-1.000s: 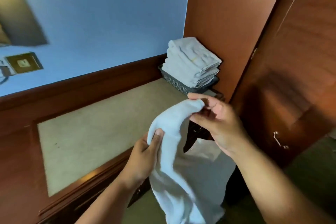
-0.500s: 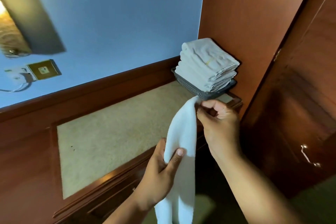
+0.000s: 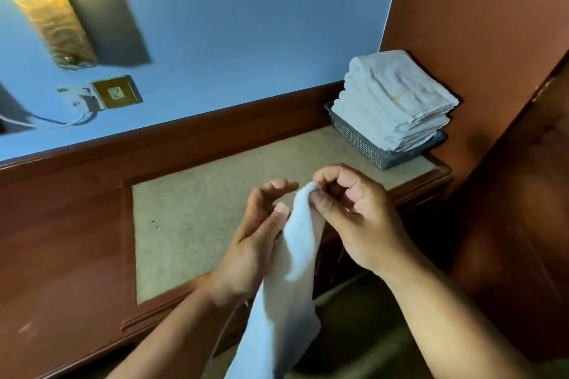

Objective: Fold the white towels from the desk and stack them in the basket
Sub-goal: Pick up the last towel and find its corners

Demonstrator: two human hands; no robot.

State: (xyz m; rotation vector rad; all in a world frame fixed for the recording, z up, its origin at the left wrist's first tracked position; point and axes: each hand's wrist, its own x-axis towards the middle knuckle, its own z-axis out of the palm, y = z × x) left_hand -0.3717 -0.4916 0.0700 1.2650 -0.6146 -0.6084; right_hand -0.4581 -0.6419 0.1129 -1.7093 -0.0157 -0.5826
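A white towel (image 3: 292, 280) hangs in front of the desk's front edge, bunched into a narrow strip. My right hand (image 3: 354, 218) pinches its top corner between thumb and forefinger. My left hand (image 3: 255, 237) sits just left of the towel, thumb pressed on its edge and fingers curled behind it. At the desk's far right corner stands a grey mesh basket (image 3: 357, 140) holding a stack of folded white towels (image 3: 397, 98) that rises well above its rim.
The wooden desk (image 3: 61, 240) has a beige inset top (image 3: 197, 209). A brown cabinet (image 3: 523, 194) rises at the right, close to the basket. On the blue wall hang a lit lamp (image 3: 46, 9) and a brass socket (image 3: 115, 95) with a cable.
My left hand has slid up the towel toward the right hand, so both now meet near the top corner. The view has turned slightly left, showing more of the lamp.
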